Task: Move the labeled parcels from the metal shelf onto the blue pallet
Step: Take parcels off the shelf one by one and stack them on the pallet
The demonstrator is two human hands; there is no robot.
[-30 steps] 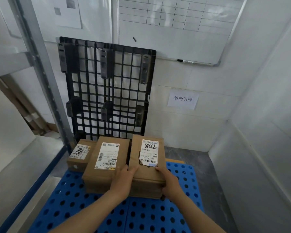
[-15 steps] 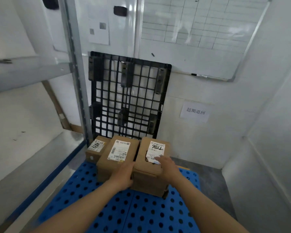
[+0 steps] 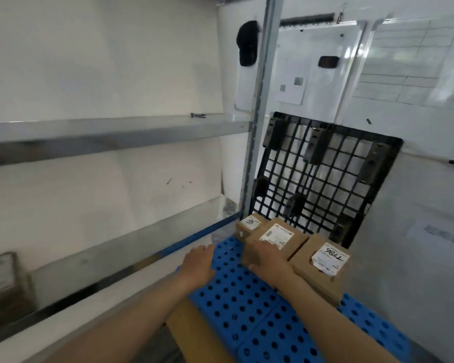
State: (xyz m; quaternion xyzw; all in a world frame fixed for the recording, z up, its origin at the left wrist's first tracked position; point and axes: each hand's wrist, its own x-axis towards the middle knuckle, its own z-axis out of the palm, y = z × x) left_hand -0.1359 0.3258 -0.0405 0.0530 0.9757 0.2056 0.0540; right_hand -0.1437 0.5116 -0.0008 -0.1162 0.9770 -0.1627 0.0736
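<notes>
Hands have left the third parcel; the view turns toward the metal shelf.

Half a second ago both hands were still pressed on the right parcel (image 3: 325, 265); now the left hand (image 3: 198, 265) is off it, loosely open and holding nothing over the blue pallet (image 3: 236, 305), and the right hand (image 3: 266, 260) rests flat on the near corner of the middle parcel (image 3: 275, 238), with no closed grip on it. I judge this parcel is placed and the person goes back to the metal shelf (image 3: 110, 132) for another one. Three parcels, with the small parcel (image 3: 249, 224) at the left end, stand side by side at the far edge of the pallet, labels up, before the black pallet (image 3: 323, 179). The right parcel's long axis runs from the person toward the wall.
</notes>
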